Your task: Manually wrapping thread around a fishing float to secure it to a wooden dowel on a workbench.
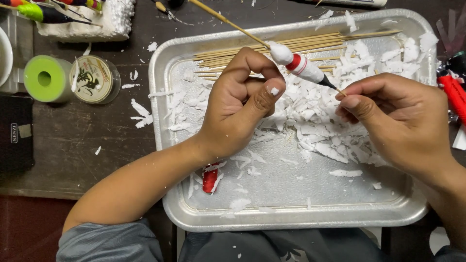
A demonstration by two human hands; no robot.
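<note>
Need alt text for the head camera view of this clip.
Two bare hands hold a white foam float with a red band, threaded on a thin bamboo stick, over a metal tray littered with white foam shavings. The left hand grips near the float; the right hand pinches the stick's lower end.

Fishing float (pixel 300 64): slim spindle body on a thin bamboo-coloured stick; body white, rough-surfaced at its upper-left end, one red band near the middle, tapering to a black tip at lower right; stick runs on past the body toward upper left, with a yellow stretch partway up. Pose: tilted, long axis from upper left down to lower right, held off the surface above the metal tray (pixel 291 221); lower stem end pinched in the fingers of the right hand (pixel 395 121); white end just beside the curled left hand (pixel 240 104), contact not discernible.
</note>
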